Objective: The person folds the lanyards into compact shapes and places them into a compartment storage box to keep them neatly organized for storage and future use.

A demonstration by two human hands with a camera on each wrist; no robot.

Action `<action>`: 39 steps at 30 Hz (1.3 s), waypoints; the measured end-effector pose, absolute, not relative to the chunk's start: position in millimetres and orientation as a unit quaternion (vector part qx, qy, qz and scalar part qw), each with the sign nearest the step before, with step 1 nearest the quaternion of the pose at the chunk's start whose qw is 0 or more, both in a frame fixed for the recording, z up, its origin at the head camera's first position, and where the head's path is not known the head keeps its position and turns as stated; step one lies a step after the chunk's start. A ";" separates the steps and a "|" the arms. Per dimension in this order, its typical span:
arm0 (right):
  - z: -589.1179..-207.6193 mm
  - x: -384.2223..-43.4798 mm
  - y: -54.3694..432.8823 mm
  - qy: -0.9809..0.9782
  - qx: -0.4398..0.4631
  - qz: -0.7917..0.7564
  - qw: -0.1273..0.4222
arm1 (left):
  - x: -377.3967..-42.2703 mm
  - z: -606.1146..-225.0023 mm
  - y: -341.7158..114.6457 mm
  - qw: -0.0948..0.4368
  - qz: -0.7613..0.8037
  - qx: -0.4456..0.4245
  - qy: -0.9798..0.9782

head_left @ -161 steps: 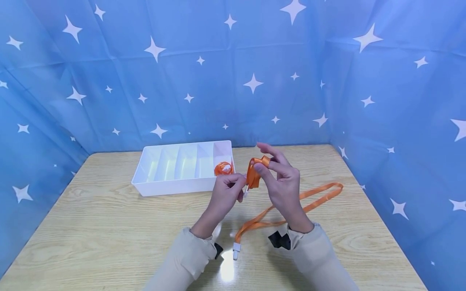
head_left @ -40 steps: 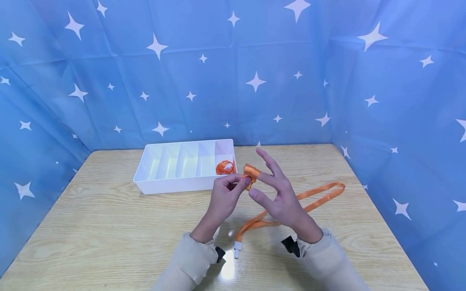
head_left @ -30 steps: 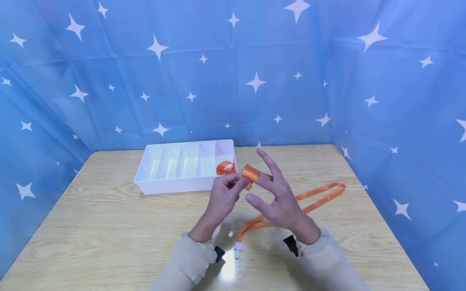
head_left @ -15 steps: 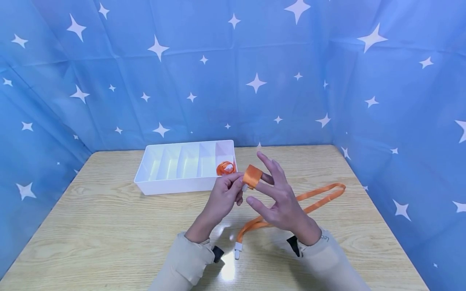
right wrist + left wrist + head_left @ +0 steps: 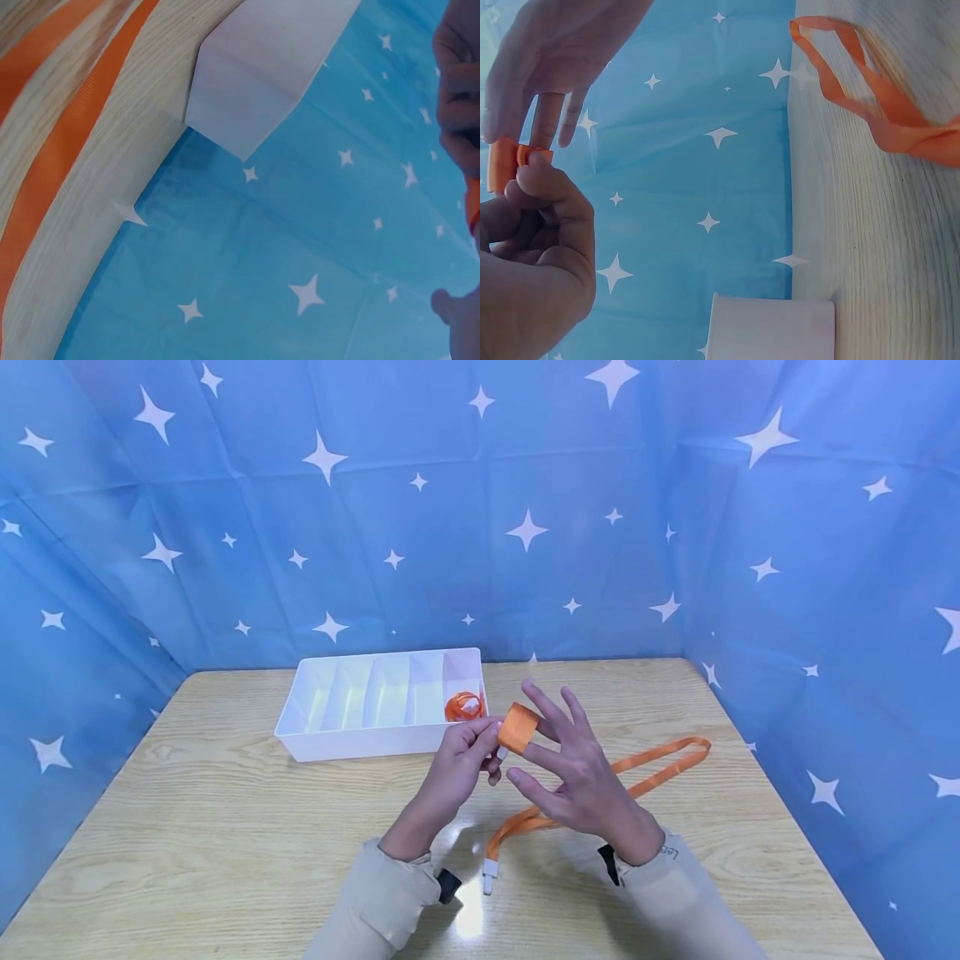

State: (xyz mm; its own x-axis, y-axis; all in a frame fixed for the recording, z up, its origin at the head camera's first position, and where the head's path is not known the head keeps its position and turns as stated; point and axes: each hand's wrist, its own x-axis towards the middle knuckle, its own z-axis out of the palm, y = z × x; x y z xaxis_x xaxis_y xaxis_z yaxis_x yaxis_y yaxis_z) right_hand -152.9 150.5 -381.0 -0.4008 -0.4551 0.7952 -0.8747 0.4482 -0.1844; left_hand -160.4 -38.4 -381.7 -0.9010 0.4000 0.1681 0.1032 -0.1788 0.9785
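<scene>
An orange lanyard (image 5: 517,728) is wound in a flat band round the fingers of my right hand (image 5: 588,781), above the table. Those fingers are straight and spread, with the thumb held apart. My left hand (image 5: 457,768) pinches the band's near side between thumb and forefinger. A small white clip end (image 5: 502,752) shows below the band. In the left wrist view, the band (image 5: 502,166) lies between the left fingertips and the right fingers. The right wrist view catches only a sliver of orange band (image 5: 472,202) at its edge.
Another orange lanyard (image 5: 667,766) lies in a long loop on the wooden table (image 5: 225,843), its white clip (image 5: 489,875) toward me. Behind the left hand stands a white divided tray (image 5: 360,746). A coiled orange lanyard (image 5: 465,706) sits in its rightmost compartment.
The loosely hanging orange lanyard of several seconds ago is now wrapped round the right fingers. Lately the band has turned slightly, and the right fingers have spread. The left hand still pinches it.
</scene>
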 end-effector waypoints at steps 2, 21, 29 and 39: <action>-381.0 -153.2 150.6 -0.781 0.429 0.292 0.347 | -160.4 -381.2 -38.7 0.110 0.752 0.189 0.622; -377.9 -149.4 151.8 -0.816 0.421 0.245 0.310 | -161.7 -382.5 -34.0 0.081 0.729 0.201 0.649; -379.4 -148.0 151.3 -0.774 0.448 0.340 0.290 | -161.9 -384.7 -35.8 0.086 0.740 0.202 0.636; -384.8 -147.7 150.9 -0.698 0.466 0.459 0.290 | -166.2 -393.1 -40.7 0.090 0.745 0.252 0.611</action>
State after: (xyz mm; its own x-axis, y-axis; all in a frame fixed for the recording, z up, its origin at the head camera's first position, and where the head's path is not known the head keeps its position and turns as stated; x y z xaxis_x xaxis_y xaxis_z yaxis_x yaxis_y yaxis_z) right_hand -147.7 150.9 -384.8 -0.3962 -0.3842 0.8340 -0.9179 0.1428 -0.3702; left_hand -166.2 -40.7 -393.1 -0.8571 0.4413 0.2656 0.1737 -0.2380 0.9556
